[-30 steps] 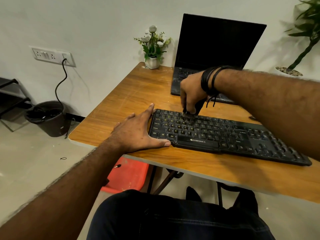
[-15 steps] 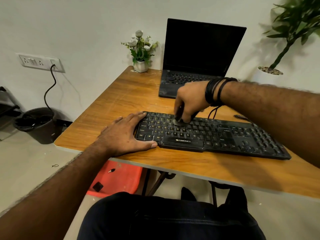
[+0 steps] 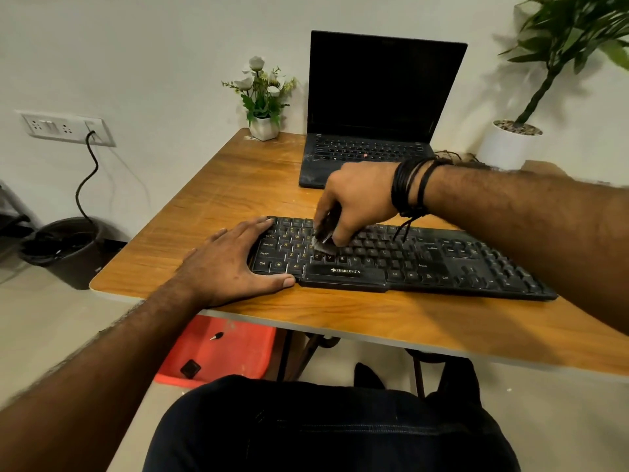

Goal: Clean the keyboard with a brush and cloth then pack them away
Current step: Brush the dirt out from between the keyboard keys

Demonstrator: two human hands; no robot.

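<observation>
A black keyboard (image 3: 425,264) lies across the wooden table (image 3: 238,192) in front of me. My right hand (image 3: 357,195) grips a small dark brush (image 3: 325,238), its pale bristles down on the letter keys at the keyboard's left half. The brush handle is mostly hidden inside my fingers. My left hand (image 3: 228,264) lies flat on the table against the keyboard's left end, fingers straight, thumb along its front edge. No cloth is in view.
An open black laptop (image 3: 371,131) stands behind the keyboard, with a small white flower pot (image 3: 263,126) to its left and a large potted plant (image 3: 510,144) at the right. Below the table's left are a red stool (image 3: 224,349) and a dark bin (image 3: 64,247).
My right hand has drawn the brush nearer and leftward over the keys, from the upper rows toward the lower letter rows. My left hand has stayed at the keyboard's left end. The camera view shifted.
</observation>
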